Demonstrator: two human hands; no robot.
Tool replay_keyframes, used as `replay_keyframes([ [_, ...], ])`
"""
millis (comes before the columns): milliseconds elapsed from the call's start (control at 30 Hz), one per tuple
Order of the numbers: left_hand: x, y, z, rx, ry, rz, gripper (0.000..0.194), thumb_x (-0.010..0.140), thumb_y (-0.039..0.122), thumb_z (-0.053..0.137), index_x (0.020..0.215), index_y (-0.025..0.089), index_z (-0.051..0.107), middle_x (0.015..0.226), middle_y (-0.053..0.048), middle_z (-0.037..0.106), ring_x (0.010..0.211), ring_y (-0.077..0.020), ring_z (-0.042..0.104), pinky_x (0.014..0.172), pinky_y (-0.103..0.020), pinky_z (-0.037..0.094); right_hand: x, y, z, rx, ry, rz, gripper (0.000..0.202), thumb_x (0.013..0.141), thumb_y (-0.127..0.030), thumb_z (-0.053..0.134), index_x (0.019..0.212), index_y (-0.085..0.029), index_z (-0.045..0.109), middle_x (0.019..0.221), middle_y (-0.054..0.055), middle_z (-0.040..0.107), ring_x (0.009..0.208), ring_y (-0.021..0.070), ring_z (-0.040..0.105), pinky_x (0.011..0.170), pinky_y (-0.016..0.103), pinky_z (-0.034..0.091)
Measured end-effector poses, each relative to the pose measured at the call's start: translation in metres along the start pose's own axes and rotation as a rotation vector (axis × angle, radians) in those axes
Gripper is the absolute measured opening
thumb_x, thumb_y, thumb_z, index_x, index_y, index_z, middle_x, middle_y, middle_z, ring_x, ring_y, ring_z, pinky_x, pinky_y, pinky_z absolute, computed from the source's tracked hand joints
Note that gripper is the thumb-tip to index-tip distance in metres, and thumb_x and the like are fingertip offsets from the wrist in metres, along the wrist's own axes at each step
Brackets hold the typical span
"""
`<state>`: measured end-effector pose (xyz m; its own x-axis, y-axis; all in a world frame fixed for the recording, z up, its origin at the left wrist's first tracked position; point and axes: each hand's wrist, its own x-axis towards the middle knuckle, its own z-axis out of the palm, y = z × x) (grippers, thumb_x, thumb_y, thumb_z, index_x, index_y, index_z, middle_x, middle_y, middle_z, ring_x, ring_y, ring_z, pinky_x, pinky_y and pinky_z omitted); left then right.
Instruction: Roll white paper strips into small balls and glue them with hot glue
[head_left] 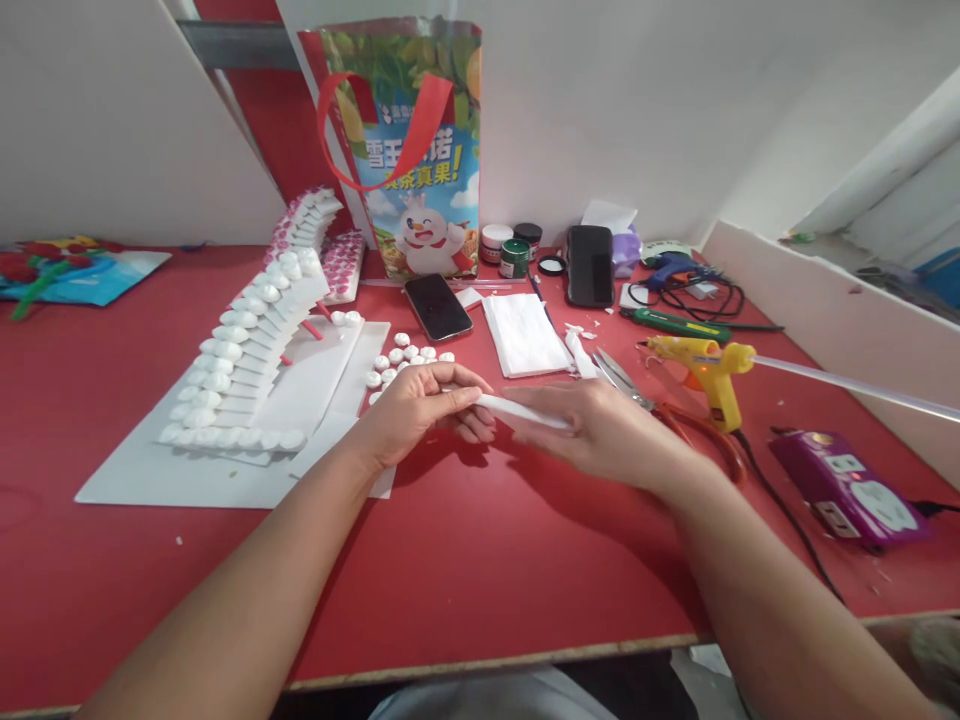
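Over the red table (450, 580), a narrow folded strip of white paper (517, 408) stretches between my hands. My left hand (420, 405) pinches its left end between thumb and fingers. The other end lies between the thumb and straightened fingers of my right hand (600, 425), slightly blurred. Just behind my left hand are several small white rosettes (403, 352). A stack of white tissue sheets (525, 335) lies beyond my hands. To the left stands a curved white stepped piece (255, 350) edged with white rosettes, on a white board (127, 480).
Right of my hands are scissors (619, 375), a yellow glue gun (712, 365) with a long glue stick and a purple power strip (847, 485). A phone (439, 307), paint jars (514, 258), a dark device (590, 265) and a printed bag (427, 150) stand or lie behind.
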<state>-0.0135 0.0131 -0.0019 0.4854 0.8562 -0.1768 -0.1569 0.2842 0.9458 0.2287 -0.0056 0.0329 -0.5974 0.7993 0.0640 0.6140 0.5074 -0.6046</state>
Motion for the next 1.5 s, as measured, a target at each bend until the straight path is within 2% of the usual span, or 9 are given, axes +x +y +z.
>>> replay_keyframes([
  [133, -0.005, 0.008, 0.003, 0.095, -0.066, 0.024, 0.024, 0.083, 0.030, 0.078, 0.094, 0.011, 0.068, 0.070, -0.005, 0.076, 0.053, -0.0165, 0.072, 0.052, -0.023, 0.058, -0.003, 0.000, -0.017, 0.548, -0.036, 0.227, 0.066, 0.087, -0.067, 0.064, 0.127, -0.016, 0.071, 0.104, 0.012, 0.078, 0.090, 0.0247, 0.073, 0.077, 0.034, 0.056],
  [233, -0.009, 0.013, 0.011, 0.140, -0.092, 0.038, 0.017, 0.086, 0.027, 0.074, 0.092, 0.012, 0.066, 0.069, -0.003, 0.075, 0.051, -0.0146, 0.070, 0.051, -0.023, 0.057, 0.002, -0.006, -0.009, 0.826, -0.035, 0.285, 0.066, 0.084, -0.066, 0.070, 0.123, -0.014, 0.069, 0.106, 0.014, 0.077, 0.095, 0.0250, 0.073, 0.083, 0.036, 0.057],
  [367, -0.010, 0.011, 0.015, 0.220, -0.077, 0.078, 0.013, 0.089, 0.026, 0.071, 0.089, 0.014, 0.066, 0.062, 0.002, 0.069, 0.051, -0.0109, 0.066, 0.049, -0.019, 0.052, 0.011, -0.018, 0.014, 0.865, -0.198, 0.273, 0.044, 0.086, -0.053, 0.072, 0.105, -0.013, 0.070, 0.095, 0.010, 0.076, 0.081, 0.0197, 0.071, 0.073, 0.032, 0.055],
  [533, -0.008, 0.007, 0.010, 0.320, -0.023, 0.103, 0.018, 0.085, 0.031, 0.077, 0.090, 0.015, 0.069, 0.072, 0.001, 0.070, 0.056, -0.0089, 0.063, 0.052, -0.019, 0.050, 0.013, -0.017, 0.022, 0.551, -0.098, 0.247, 0.034, 0.098, -0.042, 0.057, 0.077, -0.015, 0.060, 0.069, 0.000, 0.061, 0.062, 0.0104, 0.054, 0.059, 0.025, 0.041],
  [800, -0.007, 0.003, 0.012, 0.417, 0.036, 0.170, 0.026, 0.084, 0.040, 0.078, 0.089, 0.016, 0.071, 0.078, -0.003, 0.072, 0.071, -0.0152, 0.068, 0.066, -0.026, 0.054, 0.012, -0.009, 0.015, 0.768, -0.190, 0.346, 0.041, 0.093, -0.055, 0.060, 0.091, -0.014, 0.062, 0.059, -0.008, 0.044, 0.050, 0.0062, 0.033, 0.049, 0.022, 0.028],
  [1033, -0.012, 0.006, 0.018, 0.811, 0.065, 0.567, 0.011, 0.095, 0.023, 0.063, 0.089, 0.018, 0.070, 0.087, -0.005, 0.072, 0.082, -0.0165, 0.067, 0.080, -0.029, 0.053, 0.014, -0.005, 0.018, 1.091, -0.195, 0.423, 0.027, 0.090, -0.041, 0.066, 0.081, -0.016, 0.062, 0.051, -0.009, 0.038, 0.045, 0.0048, 0.025, 0.044, 0.020, 0.021],
  [1267, -0.010, -0.002, 0.016, 1.149, 0.053, 0.907, 0.015, 0.097, 0.015, 0.054, 0.102, 0.019, 0.067, 0.102, -0.010, 0.073, 0.097, -0.0202, 0.069, 0.089, -0.033, 0.053, 0.018, -0.006, 0.021, 1.265, -0.134, 0.527, 0.021, 0.081, -0.031, 0.066, 0.068, -0.017, 0.056, 0.041, -0.010, 0.034, 0.039, 0.0040, 0.018, 0.039, 0.019, 0.015],
  [1400, -0.010, -0.003, 0.025, 0.987, 0.113, 0.783, 0.010, 0.096, 0.017, 0.052, 0.097, 0.020, 0.062, 0.102, -0.010, 0.070, 0.096, -0.0204, 0.068, 0.086, -0.035, 0.054, 0.020, -0.008, 0.025, 1.193, -0.031, 0.502, 0.020, 0.077, -0.030, 0.062, 0.063, -0.018, 0.054, 0.042, -0.010, 0.030, 0.039, 0.0047, 0.017, 0.040, 0.021, 0.013],
  [1500, -0.010, -0.002, 0.028, 0.605, 0.116, 0.371, 0.017, 0.092, 0.026, 0.062, 0.107, 0.021, 0.054, 0.099, -0.005, 0.066, 0.075, -0.0150, 0.065, 0.066, -0.027, 0.052, 0.017, -0.012, 0.025, 0.894, 0.048, 0.369, 0.018, 0.079, -0.030, 0.059, 0.067, -0.017, 0.058, 0.049, -0.008, 0.037, 0.045, 0.0062, 0.027, 0.044, 0.022, 0.018],
])
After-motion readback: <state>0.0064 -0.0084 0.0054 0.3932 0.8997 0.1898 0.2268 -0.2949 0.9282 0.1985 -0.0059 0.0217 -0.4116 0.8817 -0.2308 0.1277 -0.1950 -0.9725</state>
